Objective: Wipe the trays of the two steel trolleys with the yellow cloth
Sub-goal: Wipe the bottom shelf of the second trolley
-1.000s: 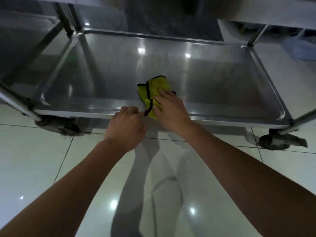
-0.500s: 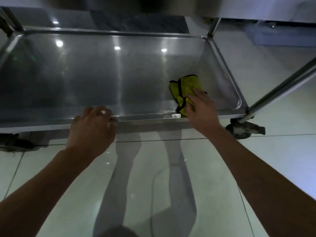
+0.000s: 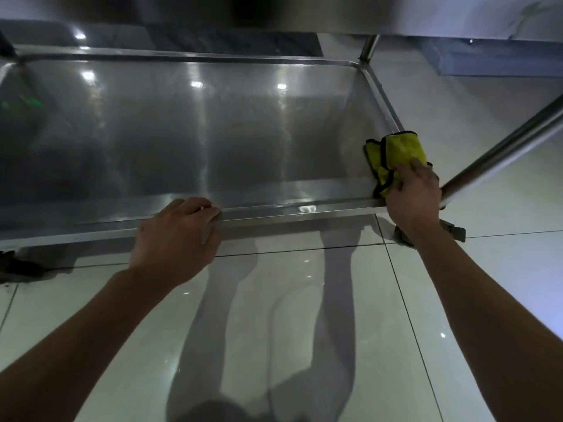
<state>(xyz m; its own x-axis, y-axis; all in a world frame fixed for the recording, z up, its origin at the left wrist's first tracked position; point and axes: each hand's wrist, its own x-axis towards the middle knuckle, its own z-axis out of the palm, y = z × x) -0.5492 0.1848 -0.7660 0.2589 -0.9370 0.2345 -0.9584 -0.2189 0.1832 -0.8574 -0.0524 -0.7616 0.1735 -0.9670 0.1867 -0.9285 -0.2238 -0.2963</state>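
The low steel tray of a trolley fills the upper half of the head view. A folded yellow cloth with black edging lies in the tray's near right corner. My right hand presses down on the cloth with its fingers laid flat over it. My left hand grips the tray's front rim near the middle, fingers curled over the edge.
A steel corner post slants up to the right beside my right hand. A caster wheel sits under that corner. An upper shelf overhangs the tray. Glossy white floor tiles lie in front.
My right hand has slid the cloth rightward along the tray's front, from the middle into the right corner. My left hand stays on the front rim.
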